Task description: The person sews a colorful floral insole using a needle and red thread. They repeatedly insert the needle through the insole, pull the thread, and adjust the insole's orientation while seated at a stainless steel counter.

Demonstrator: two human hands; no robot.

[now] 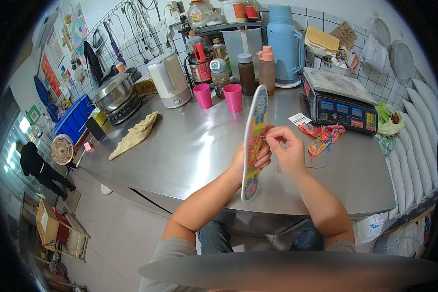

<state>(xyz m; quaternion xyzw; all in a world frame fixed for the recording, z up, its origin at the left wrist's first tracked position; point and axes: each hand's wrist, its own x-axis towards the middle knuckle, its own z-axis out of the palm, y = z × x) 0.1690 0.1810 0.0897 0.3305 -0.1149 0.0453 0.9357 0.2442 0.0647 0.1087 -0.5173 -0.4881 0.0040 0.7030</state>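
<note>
An embroidered insole (256, 119) with a white rim and a bright flower pattern stands almost edge-on over the table's front half. My left hand (238, 162) is closed around its middle, with fingertips showing on the right side. Beside that face, my right hand (291, 152) pinches a thin reddish thread (264, 137) close to the insole. Whether a needle is in the pinch is too small to tell. A tangled bundle of red, orange and blue thread (323, 138) lies on the table beyond my right hand, next to a small white card (300, 119).
The steel table (190, 155) carries a beige cloth (135, 135), two pink cups (233, 98), a white kettle (169, 80), bottles, a blue thermos (283, 48) and a digital scale (340, 104). White sacks (413, 151) stand right. A person (39, 168) is far left.
</note>
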